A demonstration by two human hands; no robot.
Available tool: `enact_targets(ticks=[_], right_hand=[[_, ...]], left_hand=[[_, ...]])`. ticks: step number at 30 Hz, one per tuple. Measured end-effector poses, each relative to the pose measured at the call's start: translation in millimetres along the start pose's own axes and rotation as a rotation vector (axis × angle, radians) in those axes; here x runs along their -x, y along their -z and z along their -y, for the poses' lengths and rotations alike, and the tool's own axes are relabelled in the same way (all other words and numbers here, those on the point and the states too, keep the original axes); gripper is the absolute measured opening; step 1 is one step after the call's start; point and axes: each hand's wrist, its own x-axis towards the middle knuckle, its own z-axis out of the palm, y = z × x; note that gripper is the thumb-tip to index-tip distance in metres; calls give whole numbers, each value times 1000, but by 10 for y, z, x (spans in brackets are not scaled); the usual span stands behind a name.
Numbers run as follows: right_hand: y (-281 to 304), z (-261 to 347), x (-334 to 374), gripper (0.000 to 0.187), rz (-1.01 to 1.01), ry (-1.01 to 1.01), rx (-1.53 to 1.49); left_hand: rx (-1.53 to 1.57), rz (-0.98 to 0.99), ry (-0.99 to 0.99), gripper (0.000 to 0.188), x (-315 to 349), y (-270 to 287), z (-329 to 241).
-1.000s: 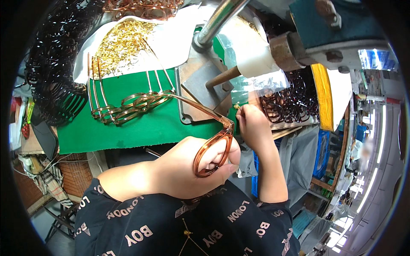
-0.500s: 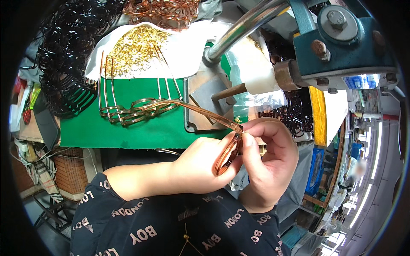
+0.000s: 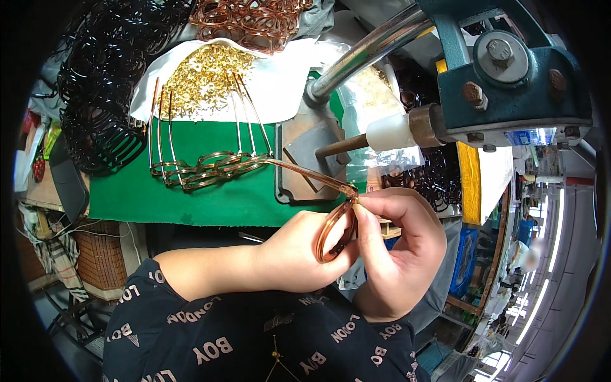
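My left hand [image 3: 299,254] is closed round the rim of a translucent brown eyeglass frame [image 3: 324,237], tilted on its side. One temple [image 3: 310,174] stretches up and left from its corner. My right hand [image 3: 407,245] pinches that corner between thumb and forefinger, where a tiny gold-coloured piece [image 3: 354,188] shows; the fingertips partly hide it. Beyond my hands, several matching brown eyeglass frames [image 3: 207,170] lie overlapped on a green cloth [image 3: 140,204], their temples pointing away.
A white tray [image 3: 280,89] holds a heap of small gold-coloured pieces [image 3: 203,73]. A green metal press [image 3: 509,83] with a steel column stands at right over a dark baseplate [image 3: 286,181]. Dark frames [image 3: 102,95] are piled at left, brown ones [image 3: 245,22] at the back.
The gold-coloured piece now sits lower, at the frame's corner, and my right forefinger and thumb have closed in there. My left hand keeps its hold on the frame.
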Motion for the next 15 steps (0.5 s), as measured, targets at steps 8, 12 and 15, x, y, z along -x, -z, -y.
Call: enact_targets(ticks=[8,12,15], right_hand=[[127,-58,-58,15,123,-360,-513],[163,-148,-133,13,286,-373,-665],[152,-191,-160,11,311,-277,-661]], left_hand=[[549,227,327,7,19,94,-295],[498,246,288,10,14,83,-303],[406,283,297,10,16,124,-307]])
